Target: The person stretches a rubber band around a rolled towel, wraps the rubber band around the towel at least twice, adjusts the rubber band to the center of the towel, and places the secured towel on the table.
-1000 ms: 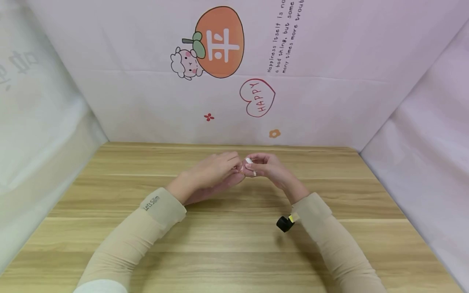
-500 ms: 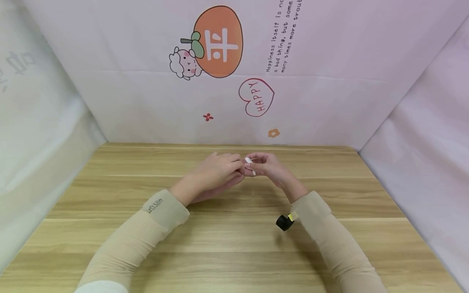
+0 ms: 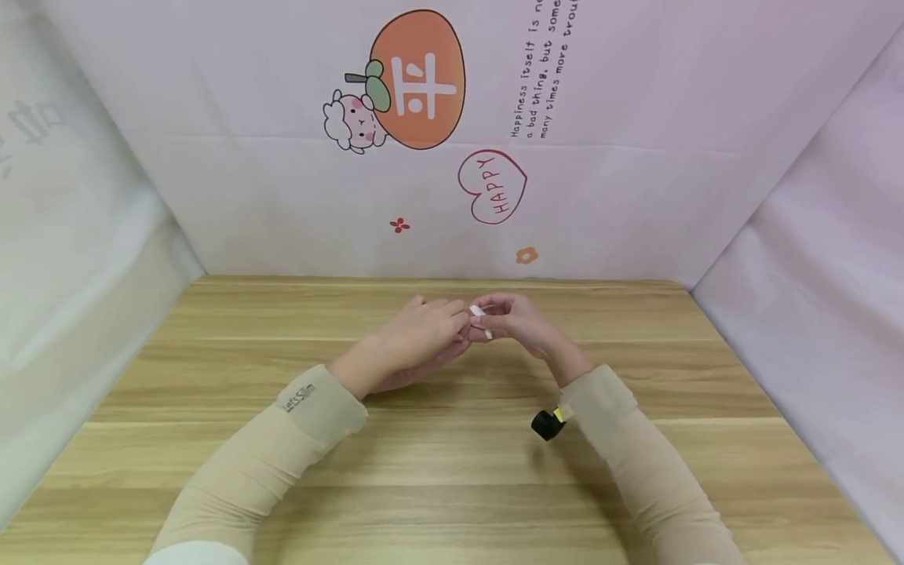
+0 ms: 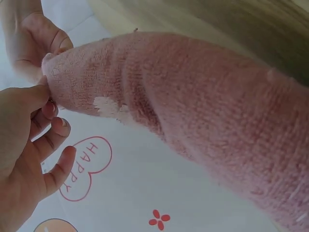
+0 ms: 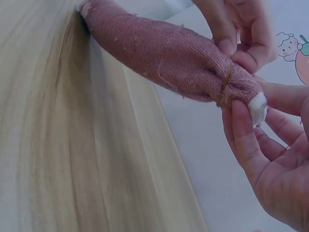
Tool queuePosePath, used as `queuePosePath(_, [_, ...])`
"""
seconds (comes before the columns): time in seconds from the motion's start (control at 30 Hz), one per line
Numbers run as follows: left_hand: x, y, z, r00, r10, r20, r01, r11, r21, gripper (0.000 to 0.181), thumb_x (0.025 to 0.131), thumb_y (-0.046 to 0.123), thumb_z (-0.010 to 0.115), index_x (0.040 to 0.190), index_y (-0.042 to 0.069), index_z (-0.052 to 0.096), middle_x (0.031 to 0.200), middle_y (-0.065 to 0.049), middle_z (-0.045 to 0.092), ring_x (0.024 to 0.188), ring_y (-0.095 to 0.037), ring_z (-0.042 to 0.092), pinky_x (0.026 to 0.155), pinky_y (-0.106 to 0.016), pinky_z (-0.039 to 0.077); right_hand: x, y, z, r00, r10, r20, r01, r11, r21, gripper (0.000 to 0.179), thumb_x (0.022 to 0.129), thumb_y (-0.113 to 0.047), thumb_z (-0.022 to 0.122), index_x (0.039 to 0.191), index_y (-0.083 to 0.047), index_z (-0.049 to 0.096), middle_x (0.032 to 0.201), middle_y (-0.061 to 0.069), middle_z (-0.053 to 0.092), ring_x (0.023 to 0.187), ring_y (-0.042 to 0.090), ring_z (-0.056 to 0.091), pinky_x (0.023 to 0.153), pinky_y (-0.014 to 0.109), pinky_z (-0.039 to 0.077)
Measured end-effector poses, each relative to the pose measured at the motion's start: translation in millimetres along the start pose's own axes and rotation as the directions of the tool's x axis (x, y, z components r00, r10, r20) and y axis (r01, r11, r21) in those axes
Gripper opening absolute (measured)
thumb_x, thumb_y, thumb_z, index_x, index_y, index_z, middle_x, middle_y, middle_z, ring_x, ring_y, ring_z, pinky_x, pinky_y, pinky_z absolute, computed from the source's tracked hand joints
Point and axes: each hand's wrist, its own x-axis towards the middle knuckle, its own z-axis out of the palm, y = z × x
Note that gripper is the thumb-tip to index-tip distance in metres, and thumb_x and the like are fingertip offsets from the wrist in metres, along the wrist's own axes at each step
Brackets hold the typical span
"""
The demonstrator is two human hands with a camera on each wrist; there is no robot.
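Note:
A long, plump tube of pink knit fabric, like a stuffed sock, slants across the right wrist view. Near its end a brownish rubber band gathers the cloth, and white stuffing pokes out beyond it. My right hand pinches that end between thumb and fingers. Right beside the band, my left hand pinches the knit with thumb and forefinger; in the left wrist view its other fingers are spread loosely. From the head, my left hand and forearm cover most of the sock.
Both hands work over the far half of a wooden table. White printed cloth hangs behind it, with more cloth at both sides. A small black device sticks out from my right sleeve.
My left hand has shifted slightly right and its fingers have settled closer against the gathered end, hiding the band from the head view. My right hand keeps its hold.

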Motion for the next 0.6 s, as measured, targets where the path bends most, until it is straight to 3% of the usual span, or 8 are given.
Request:
queuePosePath(0.4, [-10.2,-6.6,6.9,0.996,0.055,-0.073,-0.057,0.998,-0.034,0.009,0.105,0.023,0.062,0.098,0.017,0.061,0.094,0.006,0.053,0.08,-0.011,0.053,0.07,-0.033,0.038,-0.6,-3.5,-4.8,1.0,-0.005,0.003,0.005,0.996,-0.094,0.034,0.098,-0.004,0.065,0.126,0.013,0.059,0.097,0.003,0.068,0.086,0.013,0.064,0.078,0.028,0.056])
queuePosePath(0.6, [-15.7,-11.7,8.6,0.998,0.05,-0.045,-0.055,0.993,-0.102,0.006,0.106,0.017,0.059,0.1,0.017,0.058,0.094,0.007,0.051,0.081,-0.01,0.051,0.072,-0.033,0.036,-1.2,-2.4,-6.4,1.0,-0.002,0.005,0.003,0.995,-0.095,0.033,0.098,-0.004,0.065,0.127,0.013,0.059,0.097,0.003,0.068,0.085,0.014,0.064,0.078,0.03,0.056])
